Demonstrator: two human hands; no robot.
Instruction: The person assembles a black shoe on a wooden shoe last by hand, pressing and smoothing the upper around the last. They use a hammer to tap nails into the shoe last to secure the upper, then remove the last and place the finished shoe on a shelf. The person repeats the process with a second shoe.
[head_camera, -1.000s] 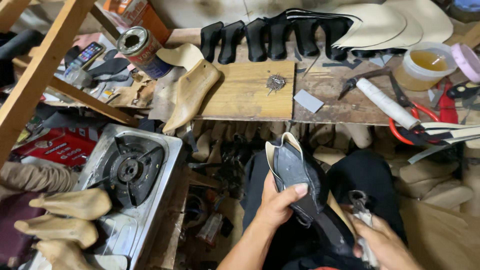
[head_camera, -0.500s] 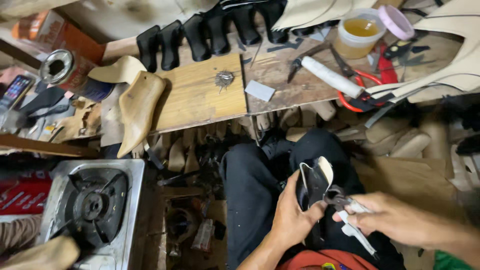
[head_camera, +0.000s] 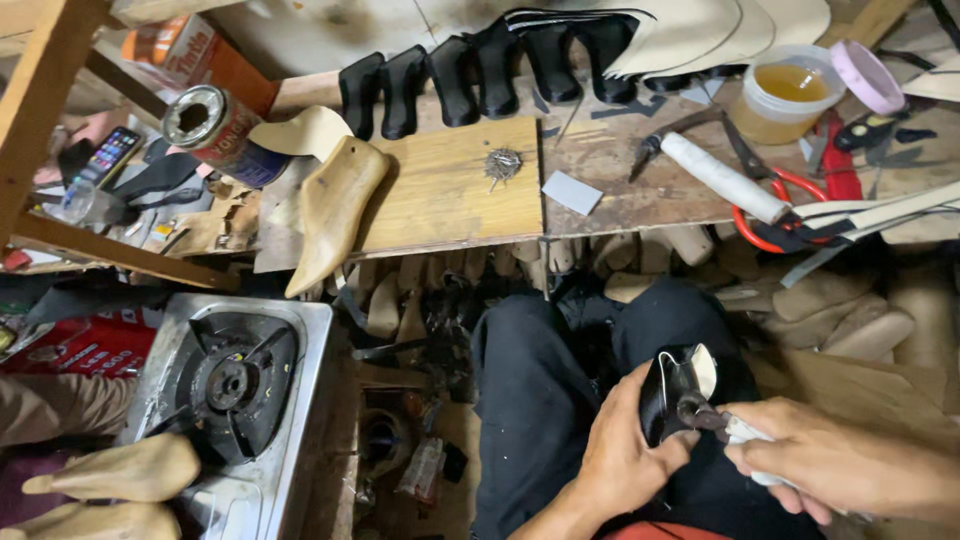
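At ten o'clock I note an orange labelled can (head_camera: 190, 55), a red-and-blue labelled tin (head_camera: 222, 130), a lit phone screen (head_camera: 108, 152); at eight, a red printed pack (head_camera: 75, 345).

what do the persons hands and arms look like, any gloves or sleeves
Both are bare: the left hand and right hand wear no gloves, and no rings or watch show. Both forearms are uncovered as far as the frame reaches, so no sleeves appear. Fingernails are short.
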